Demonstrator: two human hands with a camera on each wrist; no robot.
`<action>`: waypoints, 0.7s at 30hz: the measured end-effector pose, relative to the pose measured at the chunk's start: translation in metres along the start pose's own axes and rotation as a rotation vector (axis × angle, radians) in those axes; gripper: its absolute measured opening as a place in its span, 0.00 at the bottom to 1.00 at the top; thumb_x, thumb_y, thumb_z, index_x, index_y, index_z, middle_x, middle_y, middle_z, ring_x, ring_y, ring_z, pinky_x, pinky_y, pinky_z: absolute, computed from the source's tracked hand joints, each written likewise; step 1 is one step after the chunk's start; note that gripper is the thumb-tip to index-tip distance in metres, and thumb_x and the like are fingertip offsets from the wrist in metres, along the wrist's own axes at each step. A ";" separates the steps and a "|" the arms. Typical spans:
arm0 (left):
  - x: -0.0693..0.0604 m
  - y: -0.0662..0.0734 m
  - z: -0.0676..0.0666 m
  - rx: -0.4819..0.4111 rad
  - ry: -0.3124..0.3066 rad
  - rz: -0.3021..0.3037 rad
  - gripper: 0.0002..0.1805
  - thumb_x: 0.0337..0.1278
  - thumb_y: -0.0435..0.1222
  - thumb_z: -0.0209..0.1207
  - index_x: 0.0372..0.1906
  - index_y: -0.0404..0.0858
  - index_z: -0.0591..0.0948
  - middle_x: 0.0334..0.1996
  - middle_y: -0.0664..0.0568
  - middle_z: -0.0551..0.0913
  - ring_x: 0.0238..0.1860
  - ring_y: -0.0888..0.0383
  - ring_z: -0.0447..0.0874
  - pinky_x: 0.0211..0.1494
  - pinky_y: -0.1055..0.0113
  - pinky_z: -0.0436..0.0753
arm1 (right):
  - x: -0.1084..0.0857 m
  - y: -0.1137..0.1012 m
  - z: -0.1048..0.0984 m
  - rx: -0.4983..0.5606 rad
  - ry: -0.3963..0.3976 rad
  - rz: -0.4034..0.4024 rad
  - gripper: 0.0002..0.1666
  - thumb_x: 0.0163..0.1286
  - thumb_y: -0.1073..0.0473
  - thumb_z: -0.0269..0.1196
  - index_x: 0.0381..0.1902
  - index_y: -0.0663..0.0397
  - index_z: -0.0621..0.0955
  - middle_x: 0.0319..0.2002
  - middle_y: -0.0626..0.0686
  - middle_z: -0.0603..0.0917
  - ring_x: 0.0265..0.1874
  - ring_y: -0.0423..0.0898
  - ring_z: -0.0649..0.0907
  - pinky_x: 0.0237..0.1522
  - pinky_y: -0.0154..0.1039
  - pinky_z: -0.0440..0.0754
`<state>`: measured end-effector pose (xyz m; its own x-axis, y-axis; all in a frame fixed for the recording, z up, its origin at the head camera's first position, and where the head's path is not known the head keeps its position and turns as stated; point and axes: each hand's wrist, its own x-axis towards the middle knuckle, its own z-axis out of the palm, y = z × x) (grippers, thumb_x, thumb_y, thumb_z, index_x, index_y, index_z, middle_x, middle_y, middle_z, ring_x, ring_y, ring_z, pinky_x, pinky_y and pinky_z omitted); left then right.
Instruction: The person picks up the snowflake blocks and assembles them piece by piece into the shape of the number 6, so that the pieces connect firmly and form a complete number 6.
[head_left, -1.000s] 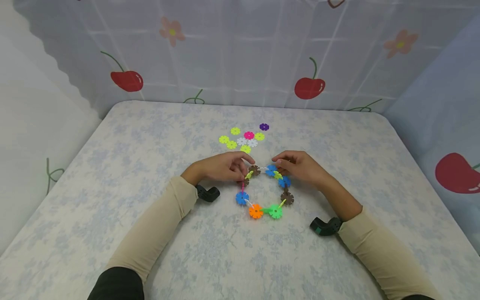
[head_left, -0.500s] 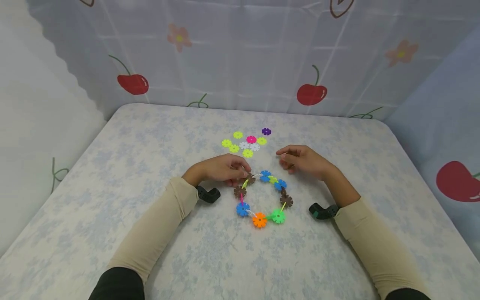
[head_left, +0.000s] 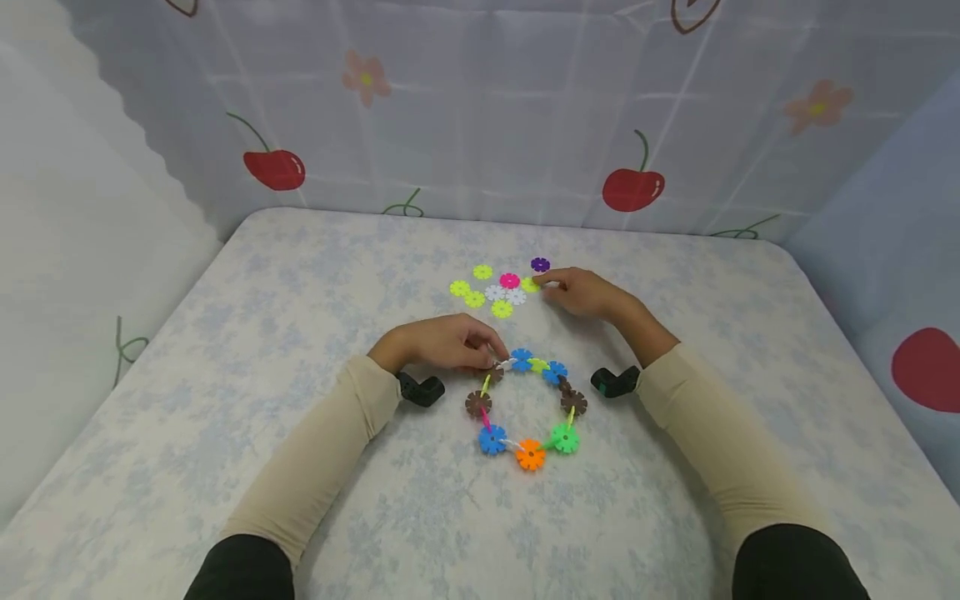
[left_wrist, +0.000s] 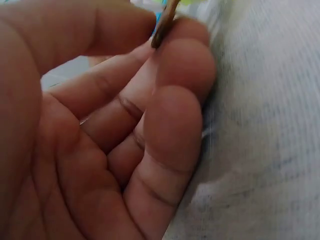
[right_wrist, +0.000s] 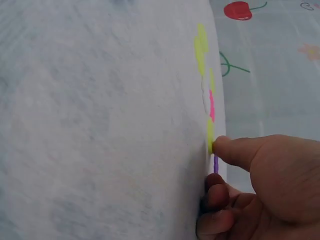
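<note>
Several slotted, flower-shaped plastic discs are joined edge to edge into a ring, including an orange disc (head_left: 530, 456) and a green disc (head_left: 565, 438). My left hand (head_left: 448, 342) pinches a brown disc (left_wrist: 163, 31) at the ring's upper left, partly hidden by the fingers. Farther back, my right hand (head_left: 587, 293) reaches to the loose discs. Its extended forefinger meets the edge of a yellow disc (head_left: 529, 285), while the other fingers are loosely bent. In the right wrist view, the thumb lies close to that yellow disc (right_wrist: 209, 137).
Loose discs lie flat behind the ring: a purple disc (head_left: 540, 264), a pink disc (head_left: 509, 281), white ones and several yellow ones. The patterned tablecloth (head_left: 360, 508) covers the table. A curtain (head_left: 480, 108) with printed cherries hangs beyond the far edge.
My right hand has left the ring's upper right and moved back to the loose discs. The left hand stays at the brown disc, and the ring has shifted slightly nearer in view.
</note>
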<state>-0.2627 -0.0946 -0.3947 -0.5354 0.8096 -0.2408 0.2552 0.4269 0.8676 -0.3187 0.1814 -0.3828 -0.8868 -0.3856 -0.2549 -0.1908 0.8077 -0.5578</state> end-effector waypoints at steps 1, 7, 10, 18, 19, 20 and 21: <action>0.000 0.001 -0.001 0.001 -0.004 -0.001 0.11 0.73 0.33 0.56 0.51 0.38 0.85 0.31 0.49 0.83 0.32 0.54 0.79 0.41 0.63 0.79 | 0.000 0.000 0.001 -0.004 0.019 -0.001 0.22 0.80 0.56 0.54 0.68 0.52 0.76 0.63 0.63 0.76 0.55 0.57 0.74 0.59 0.57 0.71; -0.002 0.002 -0.002 -0.010 -0.009 0.009 0.10 0.74 0.35 0.56 0.40 0.38 0.87 0.30 0.49 0.83 0.31 0.55 0.78 0.39 0.64 0.79 | -0.011 0.005 0.008 0.058 0.118 -0.007 0.08 0.76 0.62 0.61 0.49 0.59 0.80 0.42 0.59 0.79 0.40 0.53 0.74 0.42 0.47 0.73; -0.002 0.000 -0.001 -0.011 0.000 0.003 0.10 0.74 0.35 0.56 0.39 0.39 0.87 0.28 0.50 0.82 0.30 0.56 0.76 0.37 0.65 0.77 | -0.017 0.009 0.010 0.087 0.117 -0.014 0.11 0.75 0.63 0.62 0.52 0.60 0.81 0.44 0.59 0.78 0.42 0.54 0.74 0.44 0.47 0.74; 0.003 -0.002 0.000 -0.037 0.076 0.015 0.12 0.75 0.33 0.54 0.53 0.35 0.84 0.34 0.48 0.83 0.30 0.53 0.77 0.37 0.63 0.80 | -0.031 0.011 0.013 0.120 0.107 -0.054 0.08 0.76 0.63 0.61 0.48 0.61 0.80 0.45 0.59 0.80 0.46 0.55 0.78 0.49 0.50 0.76; 0.004 -0.002 0.001 -0.045 0.088 0.020 0.12 0.75 0.32 0.54 0.54 0.34 0.83 0.36 0.48 0.84 0.30 0.53 0.78 0.37 0.63 0.80 | -0.034 0.011 0.013 0.136 0.111 -0.055 0.07 0.76 0.63 0.62 0.48 0.61 0.79 0.45 0.58 0.80 0.46 0.55 0.78 0.48 0.49 0.76; 0.004 -0.002 0.001 -0.052 0.099 0.024 0.12 0.75 0.32 0.54 0.55 0.34 0.82 0.38 0.48 0.85 0.31 0.52 0.78 0.37 0.63 0.80 | -0.035 0.010 0.013 0.156 0.116 -0.061 0.06 0.75 0.64 0.62 0.47 0.61 0.79 0.44 0.59 0.80 0.45 0.55 0.78 0.47 0.49 0.76; 0.004 -0.002 0.001 -0.057 0.109 0.025 0.13 0.75 0.32 0.54 0.56 0.33 0.82 0.39 0.48 0.85 0.32 0.52 0.79 0.38 0.62 0.81 | -0.037 0.010 0.013 0.180 0.118 -0.066 0.06 0.75 0.64 0.62 0.46 0.61 0.79 0.43 0.59 0.80 0.43 0.55 0.79 0.45 0.48 0.77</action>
<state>-0.2645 -0.0911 -0.3977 -0.6144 0.7699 -0.1727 0.2251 0.3808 0.8968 -0.2829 0.1981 -0.3890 -0.9200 -0.3714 -0.1249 -0.1812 0.6859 -0.7047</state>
